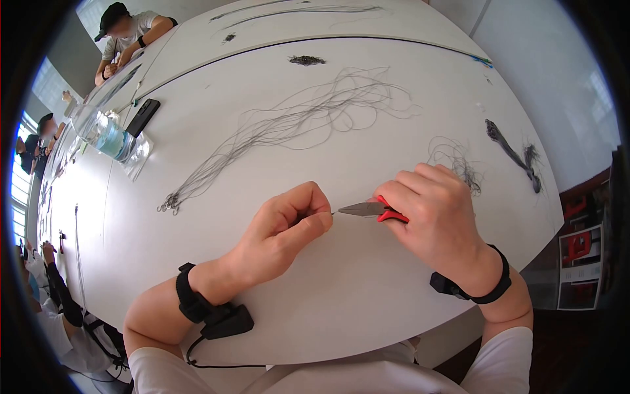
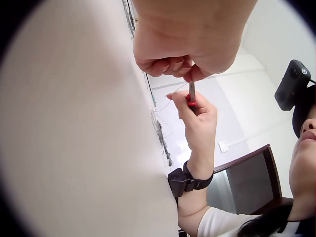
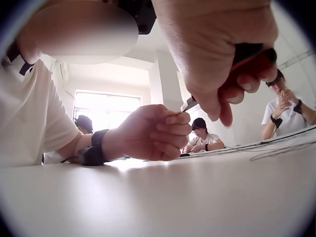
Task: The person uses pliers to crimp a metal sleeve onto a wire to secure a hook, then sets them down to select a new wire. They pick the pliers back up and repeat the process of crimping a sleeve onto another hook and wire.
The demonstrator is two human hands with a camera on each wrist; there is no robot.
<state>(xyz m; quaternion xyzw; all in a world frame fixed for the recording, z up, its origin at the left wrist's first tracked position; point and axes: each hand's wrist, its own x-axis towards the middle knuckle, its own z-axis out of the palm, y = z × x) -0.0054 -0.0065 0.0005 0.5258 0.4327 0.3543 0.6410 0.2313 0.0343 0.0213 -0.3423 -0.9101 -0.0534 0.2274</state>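
Note:
My right hand (image 1: 436, 207) grips a pair of red-handled pliers (image 1: 361, 209) whose grey tapered nose points left. The red handle (image 3: 247, 66) lies within the curled fingers in the right wrist view. Facing it, my left hand (image 1: 285, 226) pinches a small dark thin piece (image 1: 333, 213) between thumb and forefinger. Its end shows right at the pliers' tip; most of it is hidden by the fingers, and I cannot tell its kind. Both hands are over the white table (image 1: 367, 295). Beyond the right hand lies a loose tangle of thin dark line (image 1: 462, 167).
Long grey lines (image 1: 289, 128) spread across the table, gathered at small metal hooks (image 1: 172, 201). Farther off lie a dark clump (image 1: 307, 60) and a black bundle (image 1: 508, 151). A clear bottle (image 1: 108, 134) and a black oblong object (image 1: 142, 118) stand left. Other people (image 1: 134, 36) sit around.

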